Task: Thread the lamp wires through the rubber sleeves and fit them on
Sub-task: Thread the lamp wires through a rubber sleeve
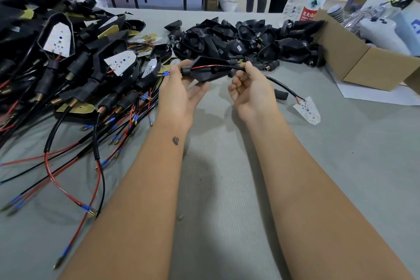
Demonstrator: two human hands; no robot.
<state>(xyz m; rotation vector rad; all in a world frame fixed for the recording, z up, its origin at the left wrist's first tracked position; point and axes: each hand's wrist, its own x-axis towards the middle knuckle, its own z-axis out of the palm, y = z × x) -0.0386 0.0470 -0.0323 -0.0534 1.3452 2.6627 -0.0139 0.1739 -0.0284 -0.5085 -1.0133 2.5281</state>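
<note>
the left hand [179,88] held a black lamp housing [205,70] above the grey table [227,188], thumb and fingers curled round its near end where a rubber sleeve [186,72] sat on the wires. the blue-capped wire ends [164,73] poked out just past the thumb. the right hand [250,91] pinched the red and black wires [218,66] at the housing's far end, fingers narrow and curled around them; beyond it the black cable [281,87] ran down to a white led board [308,110] lying on the table, with a loose black sleeve [281,94] just beside the cable. finished lamps lay in a pile [68,63] to the left and empty housings in a heap [245,38] behind, next to a cardboard box [354,61]. the wires seemed already through, with seating left to do. the risk, as i judged it, was a hard pull from the left dragging the led board off the table and snagging it on the housing mouth, straining the solder joints. the thin red lead could also kink under the right fingers, and the sleeve might sit crooked if pushed while the cable was slack. whether the sleeve was fully seated could not be told.
</note>
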